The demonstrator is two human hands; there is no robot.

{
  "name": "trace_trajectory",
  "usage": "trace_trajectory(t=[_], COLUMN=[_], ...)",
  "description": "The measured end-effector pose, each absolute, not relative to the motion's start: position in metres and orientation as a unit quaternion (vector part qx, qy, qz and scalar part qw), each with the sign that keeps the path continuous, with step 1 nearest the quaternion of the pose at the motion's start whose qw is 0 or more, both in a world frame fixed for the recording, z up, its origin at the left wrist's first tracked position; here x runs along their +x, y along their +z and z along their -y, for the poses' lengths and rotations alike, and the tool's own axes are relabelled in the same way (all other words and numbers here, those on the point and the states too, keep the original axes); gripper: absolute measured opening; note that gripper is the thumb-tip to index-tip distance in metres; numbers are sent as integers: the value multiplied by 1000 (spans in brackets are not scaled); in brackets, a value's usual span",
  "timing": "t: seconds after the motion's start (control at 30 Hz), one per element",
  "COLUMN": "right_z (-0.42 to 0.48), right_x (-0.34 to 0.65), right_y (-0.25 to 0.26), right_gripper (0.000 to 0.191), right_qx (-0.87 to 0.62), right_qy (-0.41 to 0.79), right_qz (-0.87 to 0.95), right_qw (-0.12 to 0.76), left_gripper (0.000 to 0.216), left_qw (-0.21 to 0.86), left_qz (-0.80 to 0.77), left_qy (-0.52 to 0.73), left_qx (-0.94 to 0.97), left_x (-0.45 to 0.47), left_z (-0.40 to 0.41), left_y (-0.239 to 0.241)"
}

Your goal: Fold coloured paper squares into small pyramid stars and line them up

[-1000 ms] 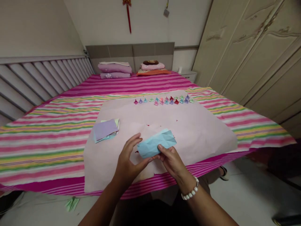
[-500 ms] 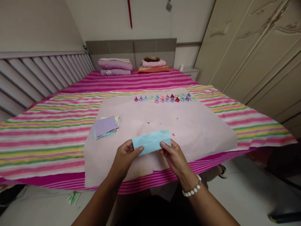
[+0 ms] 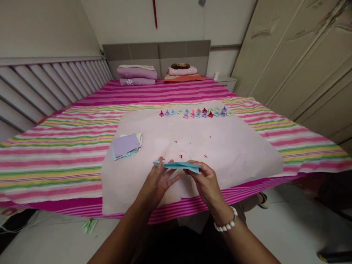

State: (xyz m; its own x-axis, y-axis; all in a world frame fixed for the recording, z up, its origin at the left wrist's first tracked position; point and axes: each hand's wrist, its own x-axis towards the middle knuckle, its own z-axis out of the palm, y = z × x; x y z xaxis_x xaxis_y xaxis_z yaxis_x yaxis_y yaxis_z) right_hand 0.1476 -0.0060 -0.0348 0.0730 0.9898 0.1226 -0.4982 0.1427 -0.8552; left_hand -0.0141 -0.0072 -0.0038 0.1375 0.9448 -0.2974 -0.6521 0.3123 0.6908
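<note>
I hold a light blue sheet of folded paper (image 3: 180, 166) edge-on just above a large pale pink sheet (image 3: 233, 150) spread on the bed. My left hand (image 3: 158, 181) pinches its left end with fingers partly stretched. My right hand (image 3: 205, 183), with a white bead bracelet at the wrist, pinches the right end. The paper lies nearly flat, so only its thin edge shows.
A small stack of coloured paper squares (image 3: 126, 145), purple on top, lies to the left. A row of several small folded paper shapes (image 3: 194, 112) sits farther back. The striped bedspread (image 3: 55, 146), pillows (image 3: 136, 75), a wardrobe (image 3: 297, 55) at right, and green paper (image 3: 89, 225) on the floor.
The blue paper went from a creased open sheet, to a folded strip facing me, to lying flat and edge-on. Both hands moved slightly up and stayed at its ends.
</note>
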Motion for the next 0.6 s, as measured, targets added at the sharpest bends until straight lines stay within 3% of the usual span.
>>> trace_trajectory(t=[0.27, 0.6], right_z=[10, 12], right_x=[148, 146], right_y=[-36, -35], right_gripper=[21, 29], right_qx=[-317, -329], right_qy=[615, 634], right_qz=[376, 375], right_qw=[616, 591], left_gripper=[81, 87], left_qw=[703, 653], left_qz=[-358, -393], left_qy=[564, 589], left_qx=[245, 268], left_x=[-14, -13], left_z=[9, 10], left_y=[4, 2])
